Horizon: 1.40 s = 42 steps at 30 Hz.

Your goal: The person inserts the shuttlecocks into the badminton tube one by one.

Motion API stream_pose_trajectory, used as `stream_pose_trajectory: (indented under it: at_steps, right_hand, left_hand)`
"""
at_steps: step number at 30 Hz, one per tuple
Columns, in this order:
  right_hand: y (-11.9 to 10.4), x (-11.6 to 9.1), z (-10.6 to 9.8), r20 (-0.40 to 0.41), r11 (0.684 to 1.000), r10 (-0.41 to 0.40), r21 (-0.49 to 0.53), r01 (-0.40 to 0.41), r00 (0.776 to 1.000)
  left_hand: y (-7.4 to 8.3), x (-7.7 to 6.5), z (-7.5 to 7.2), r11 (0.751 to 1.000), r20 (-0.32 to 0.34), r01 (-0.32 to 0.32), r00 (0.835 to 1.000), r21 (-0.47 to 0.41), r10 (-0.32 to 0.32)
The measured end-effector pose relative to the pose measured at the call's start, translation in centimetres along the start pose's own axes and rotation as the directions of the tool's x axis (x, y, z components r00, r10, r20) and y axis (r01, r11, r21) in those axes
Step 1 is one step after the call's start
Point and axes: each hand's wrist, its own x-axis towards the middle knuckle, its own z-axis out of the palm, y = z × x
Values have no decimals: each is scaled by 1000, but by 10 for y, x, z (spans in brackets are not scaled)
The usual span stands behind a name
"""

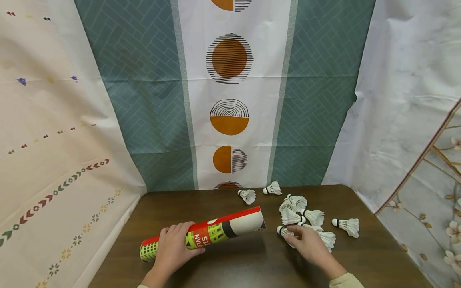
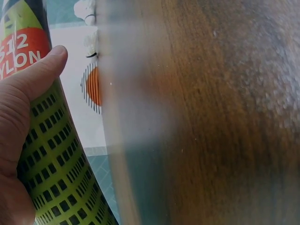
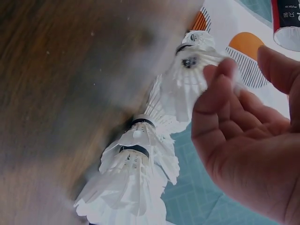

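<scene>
My left hand (image 1: 176, 248) grips a printed shuttlecock tube (image 1: 237, 226), red, yellow-green and white with "NYLON" lettering. The tube leans over the table, its white end raised toward the right. In the left wrist view, the thumb (image 2: 49, 65) lies along the tube's side. My right hand (image 1: 311, 242) is at a white shuttlecock (image 1: 283, 231) on the near left of a cluster, fingertips right at its feathers. In the right wrist view, the thumb stands apart from the bent fingers (image 3: 220, 93), which overlap that shuttlecock's skirt (image 3: 187, 89).
Several white shuttlecocks (image 1: 291, 216) lie bunched beyond and beside my right hand. One shuttlecock (image 1: 347, 227) lies apart at the right; two more, a left one (image 1: 247, 196) and a right one (image 1: 273, 188), are near the back edge of the brown table (image 1: 216, 272). Patterned cloths hang around.
</scene>
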Motion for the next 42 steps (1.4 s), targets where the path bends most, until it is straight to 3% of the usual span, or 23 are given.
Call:
stream_pose_trajectory:
  at_steps: [8, 13, 22, 27, 37, 42]
  right_hand:
    - [0, 0, -5, -196, 999, -20, 25, 26, 980]
    - [-3, 1, -10, -249, 992, 9, 121, 22, 968]
    - [-19, -1, -17, -233, 966, 19, 253, 42, 972]
    - [-35, -5, -18, -212, 941, -17, 327, 87, 977]
    - [-53, -7, -15, -232, 921, -59, 362, 143, 971]
    - [-54, -5, -8, -144, 912, -103, 381, 151, 984]
  left_hand:
    - [-2, -2, 4, 1000, 19, 13, 1000, 5, -13]
    - [-4, -3, 5, 1000, 19, 8, 1000, 8, -8]
    - [-3, -4, 6, 1000, 53, -2, 999, 19, 1]
    - [-1, -4, 6, 1000, 58, -6, 998, 16, 5]
    - [1, -6, 4, 1000, 41, -2, 999, 6, 1]
    - [5, -6, 3, 1000, 18, -26, 999, 11, 26]
